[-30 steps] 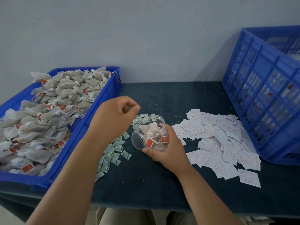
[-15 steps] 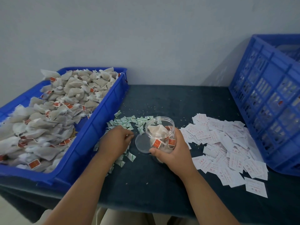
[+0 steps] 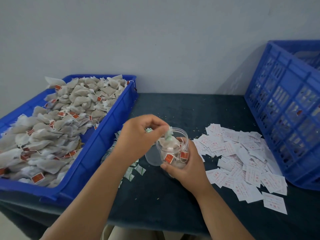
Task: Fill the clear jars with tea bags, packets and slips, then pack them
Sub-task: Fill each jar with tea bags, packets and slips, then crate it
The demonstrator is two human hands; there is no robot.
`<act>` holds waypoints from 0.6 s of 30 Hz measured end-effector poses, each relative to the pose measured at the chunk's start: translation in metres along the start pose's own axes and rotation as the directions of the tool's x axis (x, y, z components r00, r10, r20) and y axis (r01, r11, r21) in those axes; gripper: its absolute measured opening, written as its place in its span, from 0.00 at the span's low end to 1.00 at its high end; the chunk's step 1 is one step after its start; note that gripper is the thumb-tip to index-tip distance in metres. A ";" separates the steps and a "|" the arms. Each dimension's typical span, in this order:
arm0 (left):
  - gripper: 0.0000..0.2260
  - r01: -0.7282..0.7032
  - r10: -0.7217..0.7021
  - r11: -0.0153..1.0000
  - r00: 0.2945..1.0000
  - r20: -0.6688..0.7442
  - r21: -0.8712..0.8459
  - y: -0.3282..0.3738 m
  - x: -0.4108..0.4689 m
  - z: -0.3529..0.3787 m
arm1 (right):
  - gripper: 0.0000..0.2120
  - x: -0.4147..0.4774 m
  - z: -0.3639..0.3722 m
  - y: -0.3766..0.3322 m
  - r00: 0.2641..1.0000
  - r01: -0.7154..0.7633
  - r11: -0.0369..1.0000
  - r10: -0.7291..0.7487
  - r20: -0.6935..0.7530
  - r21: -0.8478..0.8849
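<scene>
The left hand (image 3: 138, 137) hovers arched over the clear jar (image 3: 174, 149), its fingers (image 3: 154, 121) pinching a green-and-white packet (image 3: 167, 135) at the jar's open mouth. The right hand (image 3: 187, 168) grips the jar from the near side, around mid-worktop (image 3: 173, 196). The red tags (image 3: 168, 158) on the tea bags inside carry print too small to read.

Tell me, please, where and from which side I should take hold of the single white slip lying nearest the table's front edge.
Probably its near right corner, in a pinch grip from above and the front. The slip lies flat on the dark cloth, its near and right edges clear of the pile, so that corner can be lifted alone.
</scene>
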State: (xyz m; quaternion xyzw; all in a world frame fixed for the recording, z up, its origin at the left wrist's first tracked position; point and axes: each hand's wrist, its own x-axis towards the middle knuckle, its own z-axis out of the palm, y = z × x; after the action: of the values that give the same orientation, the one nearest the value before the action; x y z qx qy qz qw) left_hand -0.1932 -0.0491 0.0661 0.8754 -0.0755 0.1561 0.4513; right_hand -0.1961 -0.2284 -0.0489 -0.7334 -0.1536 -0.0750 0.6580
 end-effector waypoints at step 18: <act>0.05 0.265 -0.261 0.964 0.947 0.185 0.001 -0.043 0.044 0.055 | 0.44 -0.008 -0.011 -0.006 0.961 0.141 0.989 -0.145 -0.234 -0.034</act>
State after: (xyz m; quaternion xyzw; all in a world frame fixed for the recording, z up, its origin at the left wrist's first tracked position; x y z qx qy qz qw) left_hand -0.1288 -0.0690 0.0184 0.8828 -0.0012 0.0123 0.4697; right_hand -0.2051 -0.2400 -0.0442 -0.7117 -0.1263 -0.2105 0.6582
